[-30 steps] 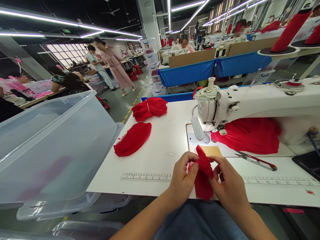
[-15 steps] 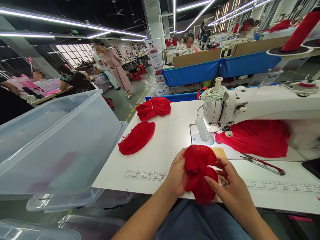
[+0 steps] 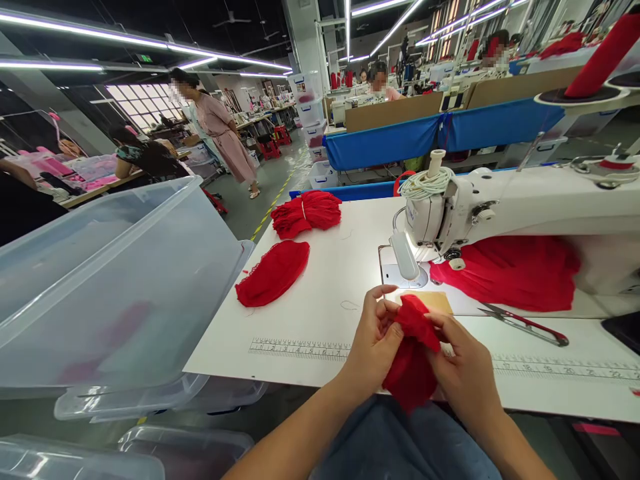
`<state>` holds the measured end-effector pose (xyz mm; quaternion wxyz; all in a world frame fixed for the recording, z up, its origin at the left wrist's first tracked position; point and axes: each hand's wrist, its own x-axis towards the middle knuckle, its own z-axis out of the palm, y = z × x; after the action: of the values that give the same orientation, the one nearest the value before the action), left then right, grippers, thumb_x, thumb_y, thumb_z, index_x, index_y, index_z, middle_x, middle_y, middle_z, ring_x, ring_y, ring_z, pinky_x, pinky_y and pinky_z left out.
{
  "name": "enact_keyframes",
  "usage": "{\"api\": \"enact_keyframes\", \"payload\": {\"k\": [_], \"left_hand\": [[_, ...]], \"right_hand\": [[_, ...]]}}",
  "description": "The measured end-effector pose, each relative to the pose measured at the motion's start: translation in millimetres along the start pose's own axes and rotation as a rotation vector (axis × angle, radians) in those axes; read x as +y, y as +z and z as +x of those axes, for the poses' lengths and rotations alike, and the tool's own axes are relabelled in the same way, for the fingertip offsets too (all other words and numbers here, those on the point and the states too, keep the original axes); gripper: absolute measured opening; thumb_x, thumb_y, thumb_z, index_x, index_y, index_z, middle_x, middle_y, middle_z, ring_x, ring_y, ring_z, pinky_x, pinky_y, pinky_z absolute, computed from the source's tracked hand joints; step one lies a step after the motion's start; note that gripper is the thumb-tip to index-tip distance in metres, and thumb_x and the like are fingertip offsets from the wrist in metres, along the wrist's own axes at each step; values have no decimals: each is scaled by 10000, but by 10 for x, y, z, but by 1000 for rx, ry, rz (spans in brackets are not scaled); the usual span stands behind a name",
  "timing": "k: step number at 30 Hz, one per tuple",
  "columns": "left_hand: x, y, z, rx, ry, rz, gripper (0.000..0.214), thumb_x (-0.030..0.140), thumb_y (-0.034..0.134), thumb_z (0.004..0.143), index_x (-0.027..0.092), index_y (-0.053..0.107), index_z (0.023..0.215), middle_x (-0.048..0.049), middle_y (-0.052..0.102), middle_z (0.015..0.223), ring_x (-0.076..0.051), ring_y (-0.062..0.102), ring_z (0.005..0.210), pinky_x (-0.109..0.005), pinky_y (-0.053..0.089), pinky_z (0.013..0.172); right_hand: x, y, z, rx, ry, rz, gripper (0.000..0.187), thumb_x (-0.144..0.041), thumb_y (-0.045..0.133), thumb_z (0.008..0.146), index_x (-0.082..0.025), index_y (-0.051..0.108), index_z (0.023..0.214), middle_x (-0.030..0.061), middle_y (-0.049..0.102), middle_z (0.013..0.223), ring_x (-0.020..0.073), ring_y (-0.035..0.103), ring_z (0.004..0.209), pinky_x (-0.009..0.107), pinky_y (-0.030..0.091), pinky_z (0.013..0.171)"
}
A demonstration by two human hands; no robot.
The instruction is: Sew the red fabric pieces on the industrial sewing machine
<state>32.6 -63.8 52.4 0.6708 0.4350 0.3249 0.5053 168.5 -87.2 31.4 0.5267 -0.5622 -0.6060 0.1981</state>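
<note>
The bench [image 3: 320, 313] has a translucent bin [image 3: 150, 267] just beside its left edge. Toward the right edge, a sewing machine [image 3: 540, 200] overhangs a gathered red cloth [image 3: 515, 273], blocking reach from above. A tied red bundle [image 3: 307, 217] lies near the far left corner, a loose red piece [image 3: 274, 273] along the left edge. The held red cloth [image 3: 413, 377], at the front edge, looks light, soft and limp; its edges seem the best hold. Left hand [image 3: 373, 347] and right hand [image 3: 467, 367] each pinch it, thumb against fingers. Red-handled scissors [image 3: 559, 339] lie rightward.
</note>
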Motion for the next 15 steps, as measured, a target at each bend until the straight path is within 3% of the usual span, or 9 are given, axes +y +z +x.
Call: {"api": "enact_keyframes", "payload": {"k": [3,7,12,15], "left_hand": [[16,-54,48,-52,-28,118,367,422,691,817,185,569,1070,37,540,731,-89,486,668,-222,388,658],[39,-47,99,-8,-139,46,370,468,754,727,153,609,858,11,588,708,-102,512,658,-237,393,670],[62,19,92,6,-286,-94,381,449,815,654,141,622,768,8,592,673,-80,476,601,-215,363,613],[78,25,89,-26,-390,-234,350,378,845,626,135,635,765,-2,600,691,-87,503,622,-218,384,631]], "right_hand": [[-35,-48,33,-115,287,332,147,-364,644,762,-228,649,817,29,698,731,188,635,606,255,497,496],[-7,-110,68,-229,679,817,339,-436,799,682,-228,652,906,14,689,697,146,586,519,219,450,459],[-56,-167,122,-290,847,1041,400,-312,886,564,-221,662,883,14,696,714,147,606,533,248,503,524],[-103,-178,142,-311,899,1125,366,-339,880,597,-210,653,854,7,680,699,132,601,544,234,502,540]]}}
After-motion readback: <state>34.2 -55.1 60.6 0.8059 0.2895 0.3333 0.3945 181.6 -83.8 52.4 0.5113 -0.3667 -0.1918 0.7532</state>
